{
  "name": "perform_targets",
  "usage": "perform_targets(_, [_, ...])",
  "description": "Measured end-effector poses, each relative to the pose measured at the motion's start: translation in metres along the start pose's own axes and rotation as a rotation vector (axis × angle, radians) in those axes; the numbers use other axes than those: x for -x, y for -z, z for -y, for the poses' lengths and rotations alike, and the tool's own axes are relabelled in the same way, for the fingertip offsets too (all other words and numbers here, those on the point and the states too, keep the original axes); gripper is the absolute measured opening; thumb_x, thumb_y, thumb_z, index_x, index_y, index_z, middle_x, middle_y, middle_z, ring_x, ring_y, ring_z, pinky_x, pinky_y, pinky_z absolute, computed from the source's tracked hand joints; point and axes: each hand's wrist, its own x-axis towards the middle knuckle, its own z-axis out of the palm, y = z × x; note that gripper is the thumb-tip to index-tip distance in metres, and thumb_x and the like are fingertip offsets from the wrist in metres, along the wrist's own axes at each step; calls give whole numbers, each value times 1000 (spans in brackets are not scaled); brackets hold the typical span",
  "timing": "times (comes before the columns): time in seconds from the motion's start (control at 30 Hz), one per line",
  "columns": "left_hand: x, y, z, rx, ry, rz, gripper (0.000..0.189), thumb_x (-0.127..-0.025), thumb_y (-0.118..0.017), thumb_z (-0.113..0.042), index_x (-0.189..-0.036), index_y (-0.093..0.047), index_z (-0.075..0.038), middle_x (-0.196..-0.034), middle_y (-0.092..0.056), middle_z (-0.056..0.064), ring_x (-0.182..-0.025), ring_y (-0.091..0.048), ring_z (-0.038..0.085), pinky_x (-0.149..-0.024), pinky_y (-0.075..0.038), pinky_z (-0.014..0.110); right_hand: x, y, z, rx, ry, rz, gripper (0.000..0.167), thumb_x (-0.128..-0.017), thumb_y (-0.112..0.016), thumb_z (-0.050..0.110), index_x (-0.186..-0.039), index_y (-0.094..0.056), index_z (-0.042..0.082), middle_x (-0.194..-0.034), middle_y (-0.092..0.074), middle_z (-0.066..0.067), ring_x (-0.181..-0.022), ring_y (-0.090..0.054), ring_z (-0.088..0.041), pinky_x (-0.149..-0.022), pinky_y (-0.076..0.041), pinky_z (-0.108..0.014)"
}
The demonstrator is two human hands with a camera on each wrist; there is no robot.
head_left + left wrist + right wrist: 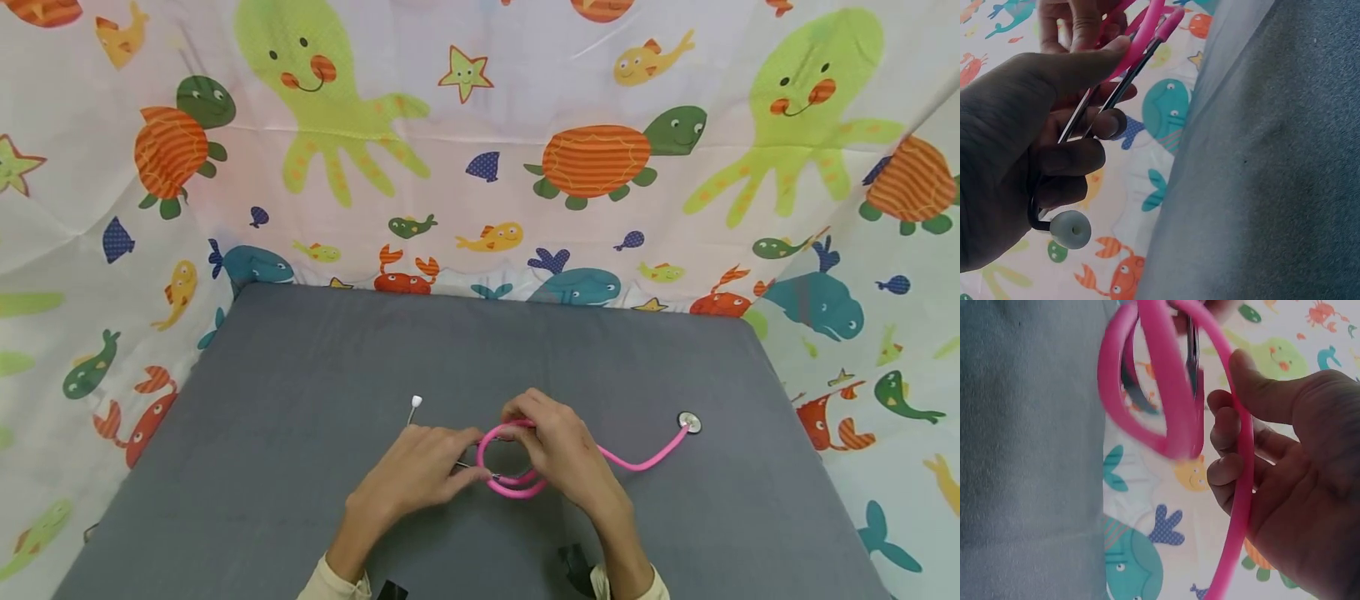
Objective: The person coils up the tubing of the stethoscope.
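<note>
A stethoscope with pink tubing (514,492) is held between both hands, its tube looped into a coil. My left hand (420,471) grips the metal ear tubes (1075,122), with the thumb on the pink part of the loop; one white eartip (1071,229) pokes out below the fingers in the left wrist view. My right hand (558,446) pinches the tube between thumb and curled fingers at the right side of the coil. From there the tubing trails right to the round metal chest piece (689,422). The other eartip is not clearly seen.
Beneath the hands is a grey cloth-covered table (337,358). A white curtain (465,133) printed with sea animals stands behind it and along both sides. Cream sleeves (335,581) and dark wrist straps show at the near edge.
</note>
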Motion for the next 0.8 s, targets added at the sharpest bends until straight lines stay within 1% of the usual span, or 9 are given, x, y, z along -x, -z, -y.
perform_targets(0.1, [1, 3, 1, 41, 2, 28, 25, -91, -80, -40, -94, -67, -19, -65, -54, -13, -57, -39, -4, -51, -29, 16, 0, 3, -2, -6, -25, -26, 18, -85, -85, 12, -95, -71, 15, -90, -66, 6, -75, -62, -1, -67, -55, -23])
perform_targets(0.2, [2, 5, 1, 71, 4, 55, 26, -92, -80, -40, -92, -66, -18, -65, -53, -13, -56, -38, -5, -50, -29, 16, 1, 2, -3, -7, -38, -44, 18, -84, -87, 16, -93, -71, 16, -87, -66, 7, -74, -62, 0, -66, -57, -25])
perform_targets(0.3, [3, 6, 1, 89, 19, 62, 27, -92, -78, -41, -88, -64, -18, -64, -50, -14, -54, -37, -5, -50, -29, 16, 1, -1, -3, -1, -31, -69, 18, -84, -87, 17, -92, -71, 16, -85, -65, 6, -73, -61, 0, -65, -57, -24])
perform_targets(0.4, [2, 8, -1, 106, 43, 54, 30, -92, -75, -46, -84, -62, -19, -61, -46, -15, -53, -36, -5, -50, -28, 17, 2, -6, -4, 9, -12, -117, 18, -84, -87, 14, -94, -71, 15, -85, -64, 6, -72, -58, 0, -63, -54, -20])
perform_targets(0.5, [0, 10, -4, 133, 76, 46, 32, -92, -72, -51, -86, -62, -21, -59, -42, -16, -52, -35, -4, -50, -28, 18, 2, -11, -5, 32, 23, -183, 21, -84, -87, 12, -96, -70, 13, -84, -62, 4, -69, -54, -1, -60, -50, -18])
perform_targets(0.57, [-1, 11, -6, 159, 92, 35, 33, -92, -71, -52, -88, -65, -21, -59, -42, -16, -52, -36, -4, -50, -30, 18, 3, -13, -6, 41, 50, -225, 21, -84, -86, 10, -97, -69, 12, -84, -61, 3, -68, -52, -2, -59, -48, -17])
perform_targets(0.67, [-2, 12, -7, 177, 111, 14, 34, -92, -70, -55, -88, -65, -22, -58, -41, -17, -51, -36, -4, -50, -30, 18, 3, -16, -6, 44, 80, -274, 22, -85, -86, 9, -99, -69, 10, -85, -61, 1, -67, -53, -4, -58, -49, -18])
perform_targets(0.8, [-2, 13, -9, 178, 113, -16, 36, -94, -69, -57, -84, -62, -23, -57, -39, -16, -50, -34, -3, -49, -28, 18, 2, -16, -3, 57, 91, -309, 23, -85, -86, 10, -100, -70, 8, -85, -62, -1, -68, -55, -8, -59, -51, -21])
